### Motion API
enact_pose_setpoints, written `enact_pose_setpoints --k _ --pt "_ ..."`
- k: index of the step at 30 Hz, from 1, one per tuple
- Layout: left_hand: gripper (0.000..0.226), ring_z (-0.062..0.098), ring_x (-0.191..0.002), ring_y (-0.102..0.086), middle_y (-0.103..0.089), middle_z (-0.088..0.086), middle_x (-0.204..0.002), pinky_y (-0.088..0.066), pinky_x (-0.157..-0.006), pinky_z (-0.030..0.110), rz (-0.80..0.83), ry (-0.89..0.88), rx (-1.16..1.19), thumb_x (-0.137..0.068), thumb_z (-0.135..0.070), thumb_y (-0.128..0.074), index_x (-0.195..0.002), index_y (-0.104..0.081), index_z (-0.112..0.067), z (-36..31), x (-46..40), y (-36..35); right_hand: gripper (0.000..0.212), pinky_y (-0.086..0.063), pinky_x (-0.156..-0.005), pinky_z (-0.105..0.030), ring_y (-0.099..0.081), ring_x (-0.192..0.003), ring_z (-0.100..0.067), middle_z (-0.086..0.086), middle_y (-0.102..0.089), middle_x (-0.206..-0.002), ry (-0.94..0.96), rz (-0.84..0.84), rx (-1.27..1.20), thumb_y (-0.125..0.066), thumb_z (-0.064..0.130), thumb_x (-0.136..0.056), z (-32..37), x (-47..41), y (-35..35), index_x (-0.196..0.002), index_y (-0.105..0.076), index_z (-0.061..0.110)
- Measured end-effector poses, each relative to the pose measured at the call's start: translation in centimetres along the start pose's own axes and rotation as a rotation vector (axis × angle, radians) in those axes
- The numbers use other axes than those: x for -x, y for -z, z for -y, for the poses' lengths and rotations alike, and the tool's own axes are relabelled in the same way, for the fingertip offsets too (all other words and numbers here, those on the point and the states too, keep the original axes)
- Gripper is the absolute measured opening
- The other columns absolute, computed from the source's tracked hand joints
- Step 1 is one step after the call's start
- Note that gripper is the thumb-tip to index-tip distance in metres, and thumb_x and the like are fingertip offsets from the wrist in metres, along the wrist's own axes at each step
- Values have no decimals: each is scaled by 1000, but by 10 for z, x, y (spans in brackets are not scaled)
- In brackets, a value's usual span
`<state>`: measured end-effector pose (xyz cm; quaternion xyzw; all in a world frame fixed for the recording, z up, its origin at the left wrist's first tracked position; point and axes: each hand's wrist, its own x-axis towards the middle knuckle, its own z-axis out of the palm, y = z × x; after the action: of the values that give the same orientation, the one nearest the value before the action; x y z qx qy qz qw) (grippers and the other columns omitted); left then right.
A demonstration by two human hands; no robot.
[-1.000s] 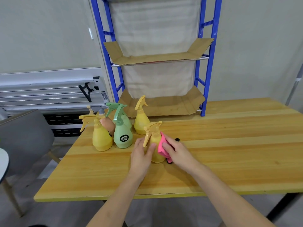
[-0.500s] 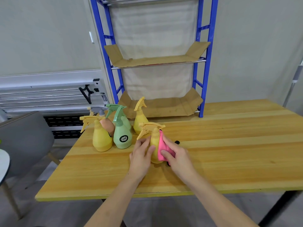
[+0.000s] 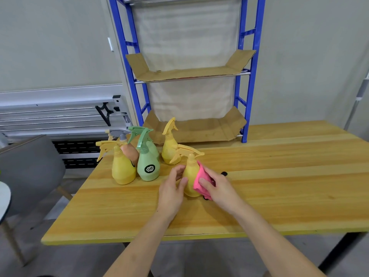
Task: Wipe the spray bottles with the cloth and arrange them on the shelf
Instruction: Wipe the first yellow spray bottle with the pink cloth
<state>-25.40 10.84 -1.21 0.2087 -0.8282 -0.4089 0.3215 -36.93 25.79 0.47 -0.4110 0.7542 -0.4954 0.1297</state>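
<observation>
On the wooden table (image 3: pixel 279 176), a yellow spray bottle (image 3: pixel 189 176) is steadied by the left hand (image 3: pixel 171 188), fingers curled around it, while a pink cloth (image 3: pixel 200 181) is pressed against it by the right hand (image 3: pixel 219 186); five bottles wait behind, and the shelf (image 3: pixel 191 72) is judged still unfilled

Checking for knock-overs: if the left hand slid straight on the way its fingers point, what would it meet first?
The left hand already touches the near yellow bottle. Past it, probably the rear yellow bottle, though depth is unclear.
</observation>
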Motion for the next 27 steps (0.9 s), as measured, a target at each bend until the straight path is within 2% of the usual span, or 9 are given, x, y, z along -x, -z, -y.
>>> enact_pose_setpoints --k 2,5,7,9,11,13,19,23,27 --pt "36 -4 -123 -57 -62 -22 -130 -47 -109 41 29 1 3 -104 -21 -56 -136 -52 -37 -2 0 4 57 -55 -82 -26 -64 -96 -6 15 -69 -109 -18 -30 31 -61 35 -103 -6 4 -1 -154 -40 50" --pt "34 2 -127 -54 -59 -21 -132 -45 -111 45 51 45 -20 -104 -37 -55 -137 -50 -43 -9 0 8 52 -47 -75 -20 -61 -86 -4 15 -69 -97 -48 -105 60 -71 30 -98 -10 12 -6 -148 -58 33" --pt "37 11 -124 -54 -53 -18 -130 -44 -108 51 37 64 -90 -96 -60 -50 -133 -47 -54 -10 1 9 53 -45 -75 -21 -61 -88 -9 10 -71 -99 -59 -136 69 -75 30 -95 -9 16 -9 -146 -61 27" --pt "48 13 -117 -55 -48 -16 -123 -46 -105 53 33 63 -109 -88 -73 -43 -133 -44 -58 -9 0 10 61 -45 -82 -18 -62 -100 -9 7 -72 -115 -64 -151 76 -75 28 -95 -5 18 -14 -152 -53 29" --pt "48 11 -117 -55 -49 -13 -123 -45 -106 52 63 49 -100 -96 -62 -47 -142 -47 -50 -9 -1 11 66 -47 -97 -18 -60 -120 -7 9 -67 -134 -37 -166 68 -75 24 -95 -3 18 -17 -155 -48 29" --pt "48 8 -119 -53 -50 -12 -128 -43 -110 48 106 58 -86 -104 -46 -50 -150 -46 -37 -11 -4 13 70 -45 -103 -15 -55 -128 -4 14 -60 -143 13 -144 43 -74 21 -96 1 15 -17 -158 -43 32" --pt "55 -3 -121 -52 -52 -19 -128 -43 -109 33 183 86 18 -93 -62 -51 -142 -55 -38 -21 -12 17 64 -50 -71 -17 -64 -87 -4 15 -63 -121 15 79 -20 -59 29 -106 11 0 -2 -158 -28 49" --pt "48 6 -122 -56 -59 -12 -130 -45 -102 28 156 45 -79 -98 -49 -60 -143 -56 -33 -17 -17 18 58 -62 -81 -36 -70 -97 -14 6 -69 -120 -18 151 51 -51 40 -108 6 -9 3 -158 -23 52" --pt "52 13 -122 -60 -63 -5 -134 -50 -104 41 149 61 -150 -100 -44 -59 -149 -43 -34 -20 -18 19 53 -59 -75 -36 -70 -80 -9 7 -75 -98 -18 206 158 -42 52 -109 -7 -10 7 -160 -27 49"
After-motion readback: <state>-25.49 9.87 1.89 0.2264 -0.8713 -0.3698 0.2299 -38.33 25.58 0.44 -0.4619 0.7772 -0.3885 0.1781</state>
